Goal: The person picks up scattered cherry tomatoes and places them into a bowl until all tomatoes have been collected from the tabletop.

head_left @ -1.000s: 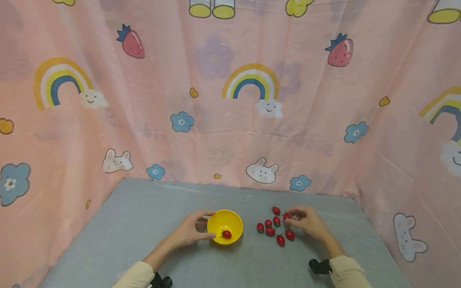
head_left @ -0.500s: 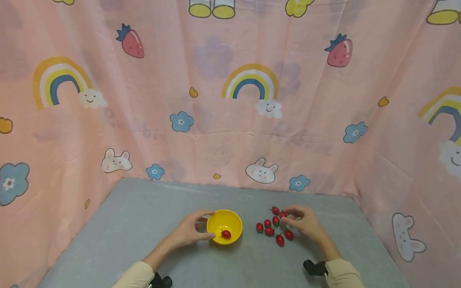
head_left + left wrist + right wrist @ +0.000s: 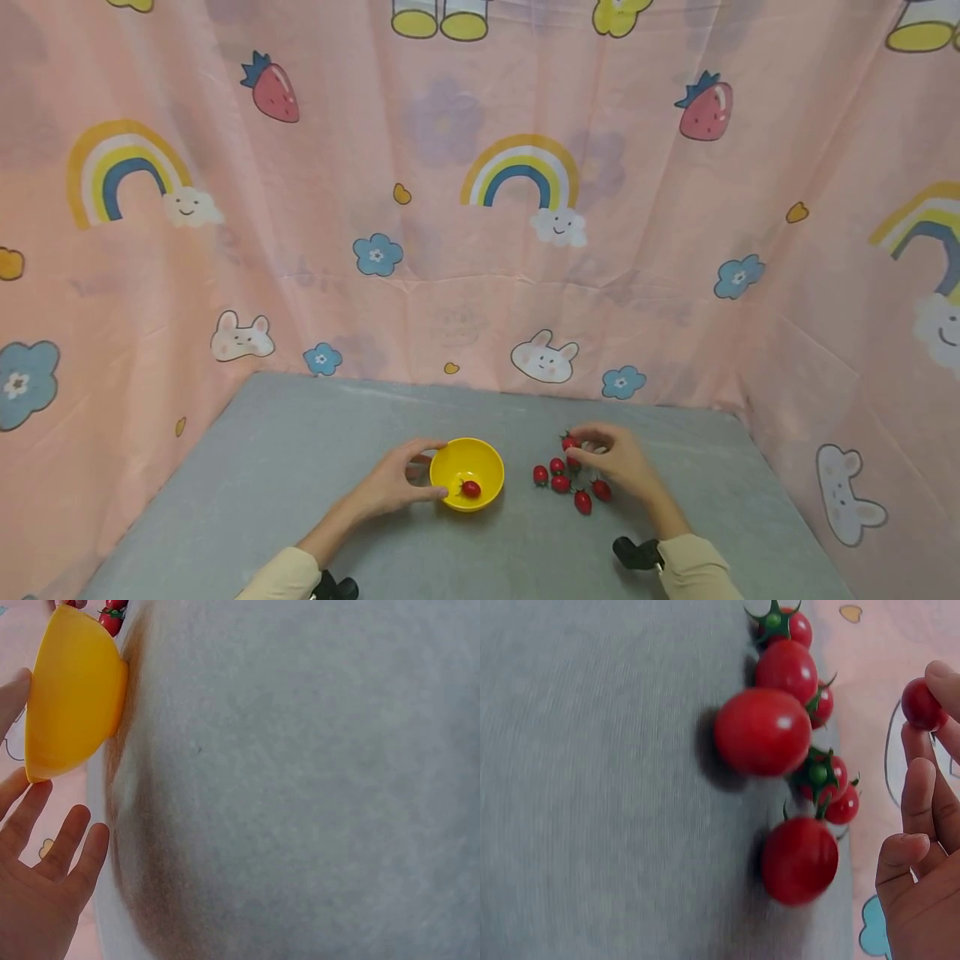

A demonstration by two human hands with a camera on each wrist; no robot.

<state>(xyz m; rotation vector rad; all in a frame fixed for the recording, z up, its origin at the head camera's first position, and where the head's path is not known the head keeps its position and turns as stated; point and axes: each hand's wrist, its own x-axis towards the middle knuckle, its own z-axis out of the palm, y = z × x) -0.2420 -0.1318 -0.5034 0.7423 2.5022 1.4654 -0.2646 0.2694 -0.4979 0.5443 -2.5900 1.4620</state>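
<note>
While the left hand [image 3: 393,479] holds the side of the yellow bowl [image 3: 480,458] between thumb and fingertips, the right hand [image 3: 622,462] has shifted left over the loose cherry tomatoes [image 3: 560,483] since a second ago, nearer the bowl. Its thumb and fingers, closed to the fruit's width, pinch a raised cherry tomato [image 3: 922,703] above the gray table [image 3: 360,433]. The bowl stands where it was, a single cherry tomato [image 3: 471,489] inside as before.

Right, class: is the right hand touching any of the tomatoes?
Touching: the right wrist view shows the right hand pinching one tomato, with no gap between them.
</note>
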